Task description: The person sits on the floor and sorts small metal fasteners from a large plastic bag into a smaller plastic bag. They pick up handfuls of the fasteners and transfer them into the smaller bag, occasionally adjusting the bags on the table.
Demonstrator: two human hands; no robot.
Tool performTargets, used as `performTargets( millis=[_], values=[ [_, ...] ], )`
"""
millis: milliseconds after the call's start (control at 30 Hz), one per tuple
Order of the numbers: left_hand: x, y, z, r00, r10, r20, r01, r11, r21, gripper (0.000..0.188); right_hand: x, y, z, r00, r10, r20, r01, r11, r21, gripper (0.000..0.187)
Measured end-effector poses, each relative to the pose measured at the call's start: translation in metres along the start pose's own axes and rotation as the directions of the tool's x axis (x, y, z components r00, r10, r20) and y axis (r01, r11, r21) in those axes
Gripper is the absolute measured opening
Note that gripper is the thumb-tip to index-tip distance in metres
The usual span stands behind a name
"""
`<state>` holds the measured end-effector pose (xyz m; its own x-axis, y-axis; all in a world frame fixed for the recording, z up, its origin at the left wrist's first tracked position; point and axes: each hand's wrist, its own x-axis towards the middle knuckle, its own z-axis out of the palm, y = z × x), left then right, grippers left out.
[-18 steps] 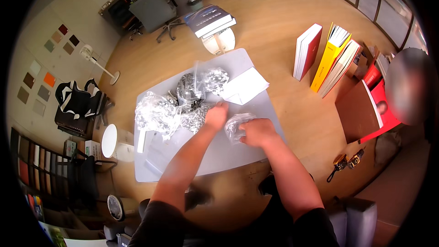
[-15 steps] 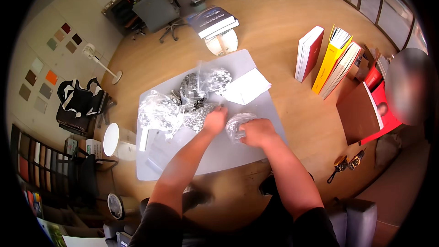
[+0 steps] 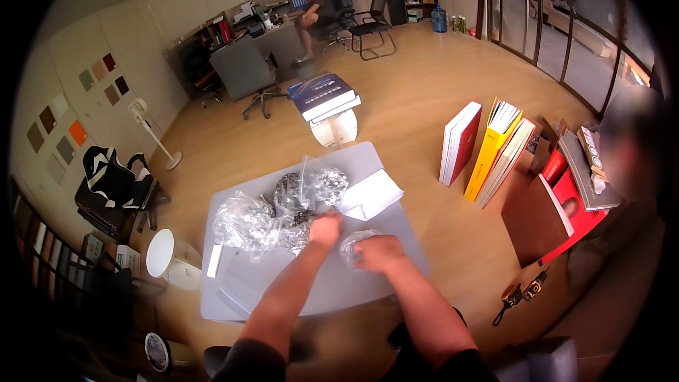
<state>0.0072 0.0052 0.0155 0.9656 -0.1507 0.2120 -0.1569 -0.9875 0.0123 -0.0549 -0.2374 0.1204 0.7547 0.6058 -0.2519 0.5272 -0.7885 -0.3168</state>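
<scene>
On a pale grey table (image 3: pixel 382 297), several clear plastic bags of small dark and silvery pieces lie bunched together. My left hand (image 3: pixel 327 229) reaches to the near right side of the heap, by a bag of silvery pieces (image 3: pixel 291 239). Its fingers are curled closed; what they hold is hidden. My right hand (image 3: pixel 380 252) grips the side of a separate crumpled clear plastic bag (image 3: pixel 349 246), whose contents I cannot make out. Behind both hands lie folded white paper sheets (image 3: pixel 371 194). At the heap's left is a large crinkled clear bag (image 3: pixel 242 219).
A narrow white strip (image 3: pixel 214 260) lies at the table's left. Thick books (image 3: pixel 325 99) rest on a stand beyond the far edge. Large upright books (image 3: pixel 488 152) stand on the right, near a blurred person (image 3: pixel 633 148). A white bin (image 3: pixel 161 255) is at the left.
The view has tilted up, so the table sits lower and a seated person shows at the back. Both hands stay at much the same spots on the table.
</scene>
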Motion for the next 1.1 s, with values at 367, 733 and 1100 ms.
performTargets(
  millis=[367,733,1100],
  values=[
    [0.000,0.000,-0.025,0.998,-0.046,0.042,0.052,0.985,-0.166,0.015,-0.009,0.001,-0.005,0.998,-0.018,-0.062,0.025,0.992,0.121,0.029],
    [-0.183,0.055,-0.140,0.848,-0.378,0.371,0.118,-0.547,-0.829,0.024,0.002,-0.013,0.006,0.933,0.073,-0.351,0.258,0.545,0.798,0.041],
    [-0.155,0.081,-0.215,0.926,0.033,-0.376,-0.175,0.920,-0.350,0.038,0.033,-0.102,0.041,0.986,-0.065,0.156,-0.159,-0.671,0.724,0.033]
  ],
)
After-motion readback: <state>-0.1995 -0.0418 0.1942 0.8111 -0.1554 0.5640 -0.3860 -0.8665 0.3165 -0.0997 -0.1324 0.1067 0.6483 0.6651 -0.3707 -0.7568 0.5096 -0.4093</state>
